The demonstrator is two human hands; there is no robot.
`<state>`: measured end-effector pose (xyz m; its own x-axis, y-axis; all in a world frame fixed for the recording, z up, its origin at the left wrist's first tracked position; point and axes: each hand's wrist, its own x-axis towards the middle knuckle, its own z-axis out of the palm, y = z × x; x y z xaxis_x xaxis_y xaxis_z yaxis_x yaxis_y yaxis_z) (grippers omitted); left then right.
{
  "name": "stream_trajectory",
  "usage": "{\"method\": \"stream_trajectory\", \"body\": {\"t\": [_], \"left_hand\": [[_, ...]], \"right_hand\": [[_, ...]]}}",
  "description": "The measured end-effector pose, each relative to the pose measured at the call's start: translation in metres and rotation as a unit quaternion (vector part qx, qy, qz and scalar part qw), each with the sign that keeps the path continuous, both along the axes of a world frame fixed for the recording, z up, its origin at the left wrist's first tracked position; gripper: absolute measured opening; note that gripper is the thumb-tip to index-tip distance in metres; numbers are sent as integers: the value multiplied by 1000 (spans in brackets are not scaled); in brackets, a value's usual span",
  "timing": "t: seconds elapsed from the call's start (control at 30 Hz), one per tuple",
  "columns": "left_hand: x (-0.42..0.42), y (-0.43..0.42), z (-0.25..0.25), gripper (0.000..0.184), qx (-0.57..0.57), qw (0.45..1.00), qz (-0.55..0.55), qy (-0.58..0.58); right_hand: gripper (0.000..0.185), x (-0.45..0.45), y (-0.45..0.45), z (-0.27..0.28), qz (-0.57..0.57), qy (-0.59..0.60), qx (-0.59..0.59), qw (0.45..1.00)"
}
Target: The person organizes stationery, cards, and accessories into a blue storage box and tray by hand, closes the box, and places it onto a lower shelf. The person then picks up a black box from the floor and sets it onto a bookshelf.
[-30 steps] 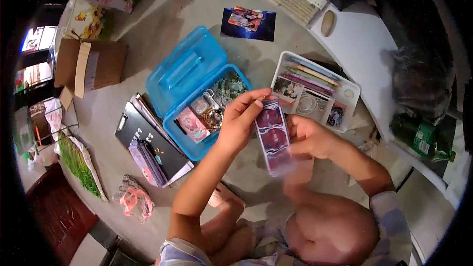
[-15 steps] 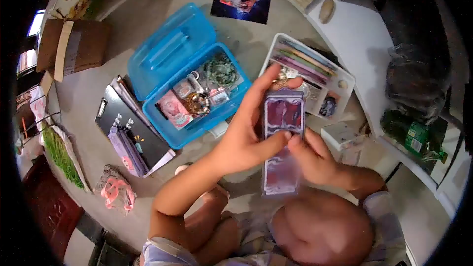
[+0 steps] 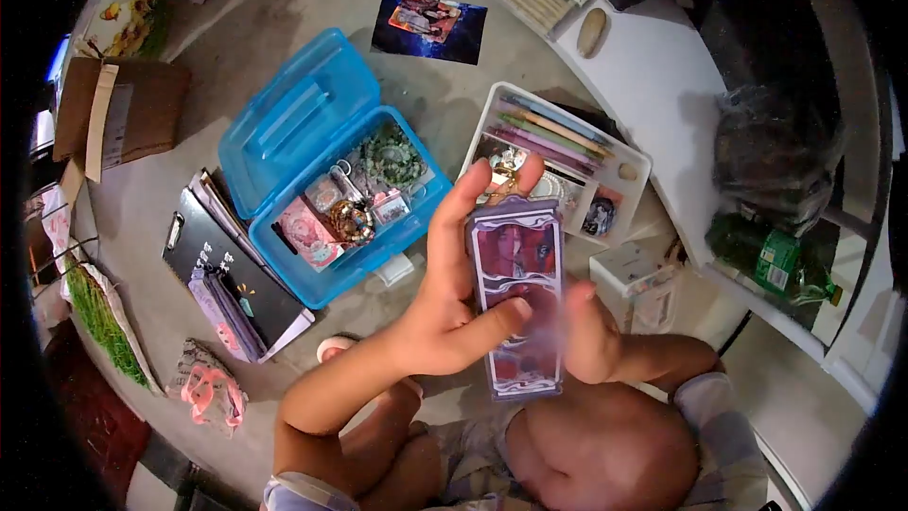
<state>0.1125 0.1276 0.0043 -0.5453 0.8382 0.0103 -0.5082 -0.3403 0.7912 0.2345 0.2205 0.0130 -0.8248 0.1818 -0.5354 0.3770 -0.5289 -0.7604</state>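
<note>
A long purple-framed picture holder [image 3: 518, 260] with three picture panels stands lengthwise in front of me, with a gold clasp [image 3: 506, 175] by its top end. My left hand [image 3: 449, 322] grips it from the left, thumb across the front and fingers behind. My right hand [image 3: 598, 345] is at its lower right edge; it is smeared by motion and its fingers are mostly hidden. Beyond the holder is a white divided tray [image 3: 636, 191] with coloured pens and small trinkets. To the left, an open blue box [image 3: 326, 289] contains bracelets, a pink packet and small cases.
A black clipboard [image 3: 194, 227] with a purple pouch [image 3: 227, 312] lies left of the box. A crumpled bag [image 3: 206, 388] is nearer me. A dark picture sheet [image 3: 462, 43] lies farther back. Cardboard box [image 3: 151, 118] at left; clear container [image 3: 629, 270] and white ledge [image 3: 653, 85] at right.
My right thumb has come off the holder's front and the right hand has shifted to its edge. My left hand still grips the holder. The whole view has shifted slightly.
</note>
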Motion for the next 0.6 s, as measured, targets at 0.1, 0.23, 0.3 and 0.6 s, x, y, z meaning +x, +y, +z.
{"method": "stream_trajectory", "body": {"t": [0.1, 0.23, 0.3, 0.6], "left_hand": [[0, -2, -3, 79, -14, 1000, 13, -1], [-2, -6, -4, 62, -24, 999, 24, 6], [-2, -6, -1, 56, -29, 999, 37, -18], [4, -1, -10, 37, -20, 995, 100, -6]], "right_hand": [[48, -6, 2, 8, -8, -13, -28, 1000], [49, -3, 2, 0, 3, -31, -50, 998], [49, -2, 0, -3, -18, -41, -93, 995], [75, -5, 14, 2, 79, -94, -210, 970]]}}
